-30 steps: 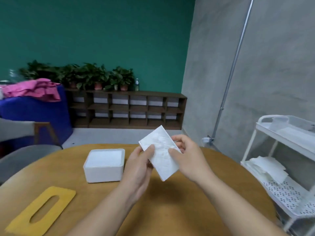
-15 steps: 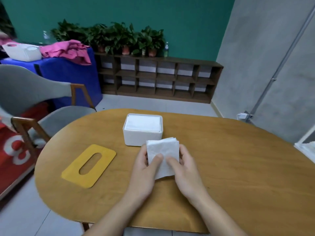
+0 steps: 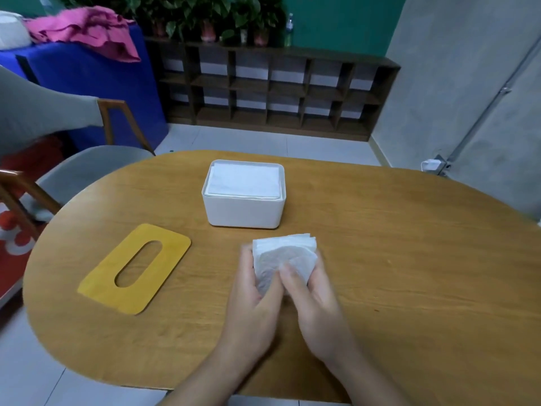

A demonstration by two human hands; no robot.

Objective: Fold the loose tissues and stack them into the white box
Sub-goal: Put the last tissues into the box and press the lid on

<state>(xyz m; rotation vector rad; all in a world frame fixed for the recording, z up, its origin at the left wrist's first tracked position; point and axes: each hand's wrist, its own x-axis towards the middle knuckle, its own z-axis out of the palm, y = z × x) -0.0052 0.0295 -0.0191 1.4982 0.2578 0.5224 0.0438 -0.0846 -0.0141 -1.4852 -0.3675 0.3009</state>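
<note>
A white box (image 3: pixel 244 212) stands open on the wooden table (image 3: pixel 409 273), filled to its rim with a flat stack of folded tissues (image 3: pixel 243 180). Just in front of it I hold a folded white tissue (image 3: pixel 282 256) between both hands, slightly above the table. My left hand (image 3: pixel 254 294) grips its left side with the thumb on top. My right hand (image 3: pixel 313 294) grips the right side, thumb pressing the tissue's face. The tissue's lower part is hidden by my thumbs.
A yellow lid with an oval slot (image 3: pixel 136 268) lies flat on the table to the left of my hands. A grey chair (image 3: pixel 73 171) stands at the table's left end. A dark shelf unit (image 3: pixel 278 89) and plants line the far wall.
The view tilted down from the room to the table. My hands brought the tissue down in front of the box and folded it into a smaller, thicker square.
</note>
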